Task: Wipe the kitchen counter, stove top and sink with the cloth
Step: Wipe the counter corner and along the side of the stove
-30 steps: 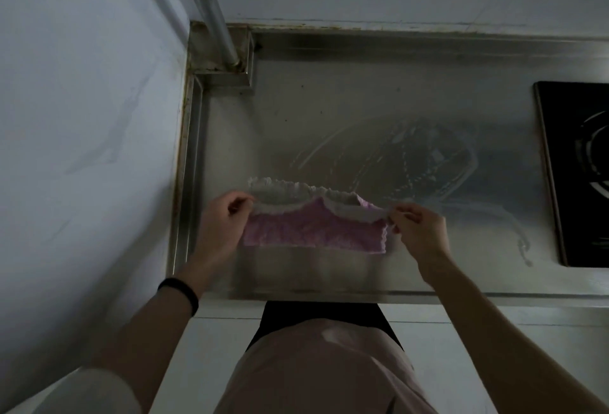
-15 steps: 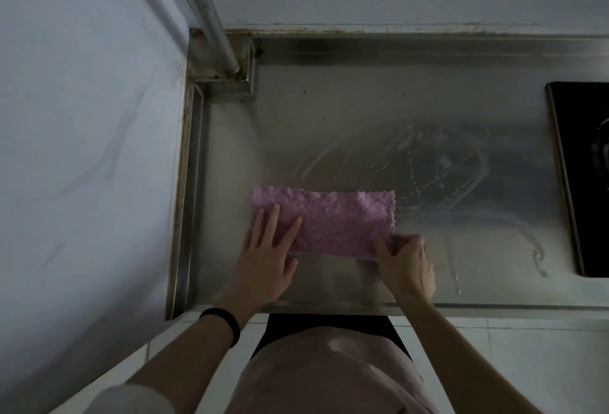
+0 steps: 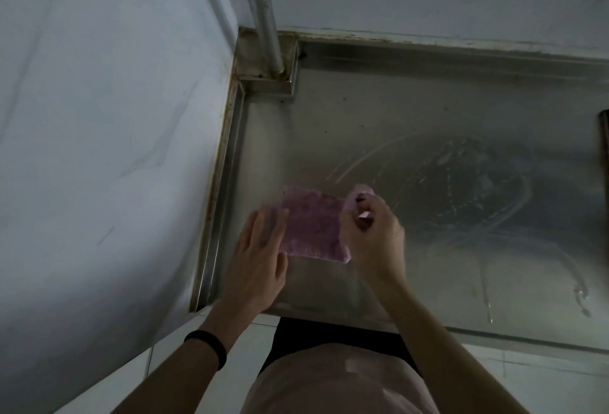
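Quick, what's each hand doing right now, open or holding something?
Left hand: open, straight fingers flat on the left edge of the pink fuzzy cloth.
Right hand: pinching the cloth's lifted right end.

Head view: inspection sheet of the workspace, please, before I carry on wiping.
Surface: steel counter, smeared with wet wipe streaks to the right of the cloth.
Job's things: pink cloth lies on the counter near its left edge; stove top shows only as a dark sliver at the right edge; sink not in view.
Clutter: nothing seen.
Hands: left hand flat, fingers straight at the cloth's left edge; right hand pinches its lifted right end.
Cables: nothing seen.
Surroundings: pale wall on the left, grey pipe in the back corner.
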